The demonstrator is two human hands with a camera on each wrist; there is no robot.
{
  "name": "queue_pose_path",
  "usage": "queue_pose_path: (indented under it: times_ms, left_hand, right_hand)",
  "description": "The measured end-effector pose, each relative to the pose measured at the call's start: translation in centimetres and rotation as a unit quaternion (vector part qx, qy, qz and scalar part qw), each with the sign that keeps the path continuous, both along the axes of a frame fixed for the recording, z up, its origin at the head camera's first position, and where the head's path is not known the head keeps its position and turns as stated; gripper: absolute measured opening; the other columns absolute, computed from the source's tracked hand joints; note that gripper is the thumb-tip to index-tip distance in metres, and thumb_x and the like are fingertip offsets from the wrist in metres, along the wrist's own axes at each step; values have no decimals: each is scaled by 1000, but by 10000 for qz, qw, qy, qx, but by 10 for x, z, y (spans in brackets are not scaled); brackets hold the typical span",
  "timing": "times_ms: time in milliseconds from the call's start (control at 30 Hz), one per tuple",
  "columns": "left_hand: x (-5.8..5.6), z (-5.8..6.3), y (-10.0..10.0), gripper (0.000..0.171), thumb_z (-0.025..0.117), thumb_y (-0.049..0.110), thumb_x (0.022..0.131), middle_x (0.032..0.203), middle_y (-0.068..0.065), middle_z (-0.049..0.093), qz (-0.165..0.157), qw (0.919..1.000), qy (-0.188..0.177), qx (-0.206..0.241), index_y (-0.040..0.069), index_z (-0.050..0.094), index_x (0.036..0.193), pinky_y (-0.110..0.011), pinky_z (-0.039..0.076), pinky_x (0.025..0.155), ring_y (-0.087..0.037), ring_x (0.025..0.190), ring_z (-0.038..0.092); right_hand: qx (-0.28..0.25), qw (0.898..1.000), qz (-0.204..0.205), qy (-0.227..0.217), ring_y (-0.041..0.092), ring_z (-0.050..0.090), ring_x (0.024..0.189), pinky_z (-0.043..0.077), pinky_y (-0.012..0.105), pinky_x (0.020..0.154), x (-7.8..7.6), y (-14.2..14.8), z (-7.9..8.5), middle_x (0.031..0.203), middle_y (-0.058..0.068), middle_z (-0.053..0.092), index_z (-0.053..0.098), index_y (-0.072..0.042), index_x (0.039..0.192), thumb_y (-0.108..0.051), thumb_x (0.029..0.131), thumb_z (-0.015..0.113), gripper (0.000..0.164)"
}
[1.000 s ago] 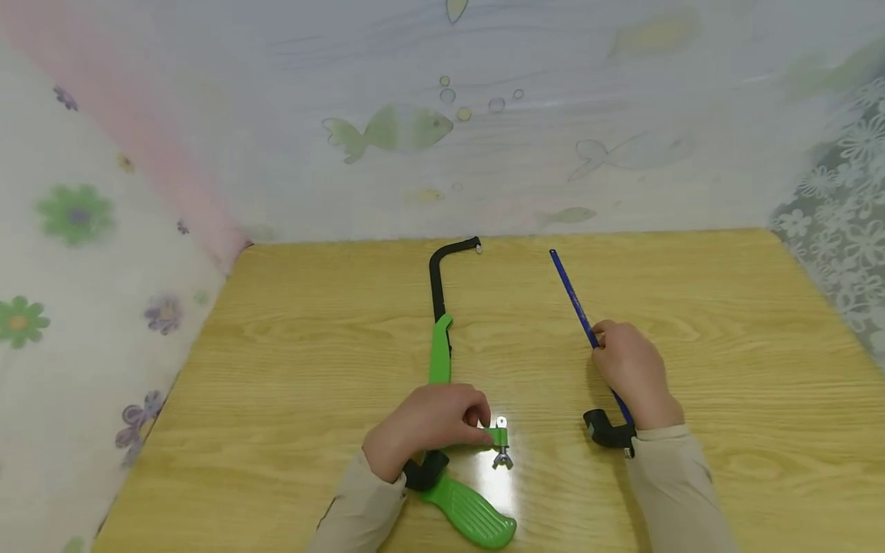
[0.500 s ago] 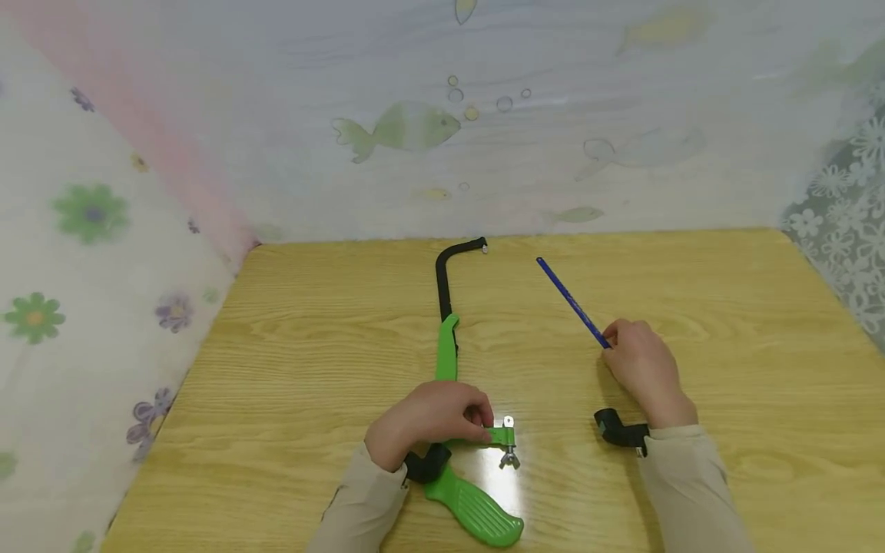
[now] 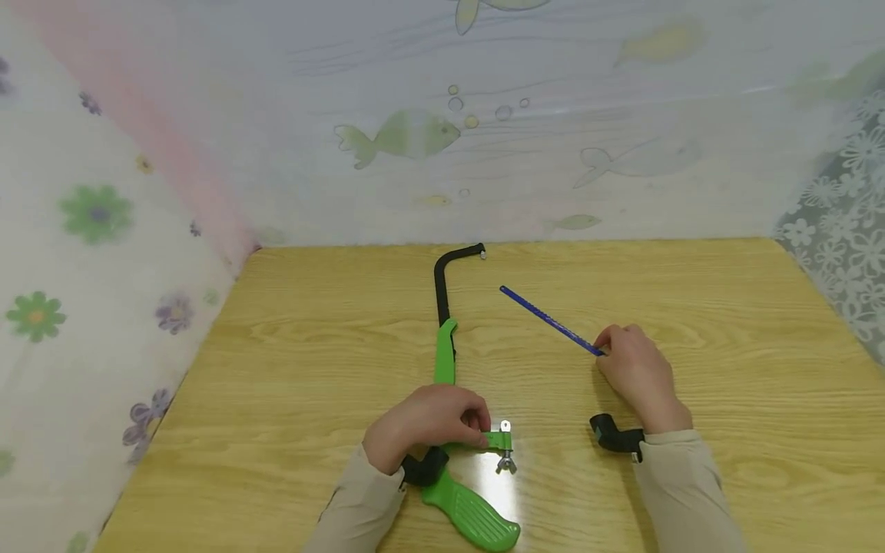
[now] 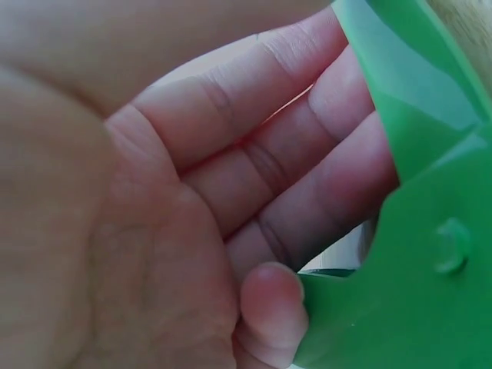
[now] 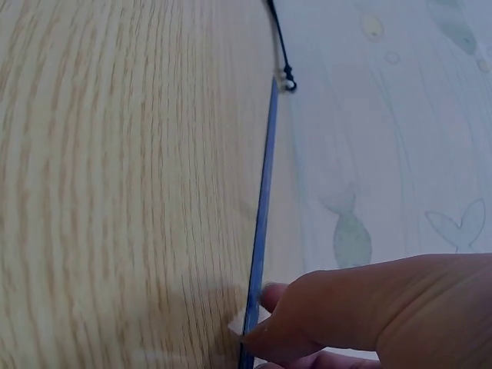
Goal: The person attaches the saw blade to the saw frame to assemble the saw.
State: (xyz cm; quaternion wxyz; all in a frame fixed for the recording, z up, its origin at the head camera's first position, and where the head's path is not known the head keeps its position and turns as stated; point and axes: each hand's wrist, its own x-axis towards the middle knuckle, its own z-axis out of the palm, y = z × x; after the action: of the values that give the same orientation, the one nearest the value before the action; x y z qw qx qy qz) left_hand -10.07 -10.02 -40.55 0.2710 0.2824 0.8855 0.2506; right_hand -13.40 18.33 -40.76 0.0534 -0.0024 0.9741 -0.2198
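Note:
A hacksaw frame with green body and black bent front arm lies on the table, its grooved green handle toward me. My left hand grips the green part near the handle; the left wrist view shows its fingers curled at the green plastic. Right of that hand, a metal blade pin and wing nut stick out of the green end. In my right hand a blue hacksaw blade is pinched near one end, its far end slanting up-left toward the frame. The right wrist view shows thumb and fingers on the blade.
The wood-grain table meets a wall with fish drawings at the back. A flowered wall borders the left side. A small metal pin sits at the tip of the black arm.
The blade has swung leftward, its far tip now lower and nearer the frame, and my right hand now holds it nearer its end. The left hand keeps its grip on the frame.

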Motion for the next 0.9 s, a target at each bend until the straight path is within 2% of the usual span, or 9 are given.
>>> queue_pose_path:
  times_ms: [300,533,900]
  left_hand:
    - [2,1,-2,9,69,32,76,69,16,54,57,9999,-75,81,28,61,78,-21,39,60,0,62,49]
    - [1,2,0,9,69,32,77,70,16,54,25,10000,-68,44,28,61,79,-21,39,60,0,63,49]
    - [-1,0,0,9,68,33,77,70,16,54,-12,10000,-43,22,29,60,79,-21,39,60,0,63,50]
  right_hand:
    - [-101,9998,89,-110,26,51,73,40,38,60,-1,1,2,88,14,57,56,-1,95,-5,78,57,18]
    - [-385,9984,164,-377,29,54,82,40,41,66,-1,7,-1,96,17,58,51,-1,102,-8,80,56,23]
    - [-411,9961,565,-537,24,53,76,40,40,67,-2,8,4,89,10,60,59,-2,97,-15,84,57,19]
